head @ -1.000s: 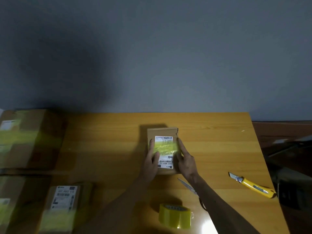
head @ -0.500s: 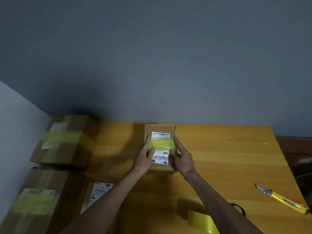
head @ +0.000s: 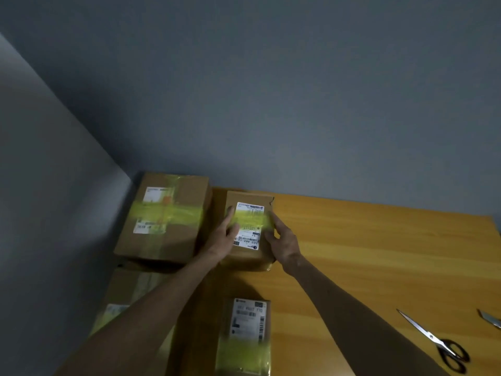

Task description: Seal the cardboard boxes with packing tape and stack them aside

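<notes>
Head view puts the box [head: 245, 256] at the far left of the counter [head: 366, 253], just beside the big box [head: 173, 240] in the corner, and I have it between both hands. My left hand [head: 221, 240] lies along its left edge with the fingers [head: 230, 213] stretched forward and the thumb laid over the top. My right hand [head: 286, 241] takes the right edge the same way, forefinger along the rim and thumb on the lid. So both sets of fingers are gripping the box, one from each side, which I judge is the hold for setting it squarely among the finished ones. Whether its base touches the counter or hangs just above it, I cannot tell.

It is a small brown carton, upright, with the lid closed. A white label [head: 248, 240] covers much of the top, and a band of yellow tape [head: 253, 219] runs across the label from side to side. The far right corner of the lid shows a small tear. It looks sealed to me, so stacking is what remains for it.

Further out, the big box carries crossed yellow bands. Closer to me sits the near box [head: 245, 337], also taped, though blurred. A low box [head: 127, 291] shows partly beyond my left forearm. Scissors [head: 439, 340] lie well apart at the right, with a blade tip [head: 490, 318] at the frame's edge.
</notes>
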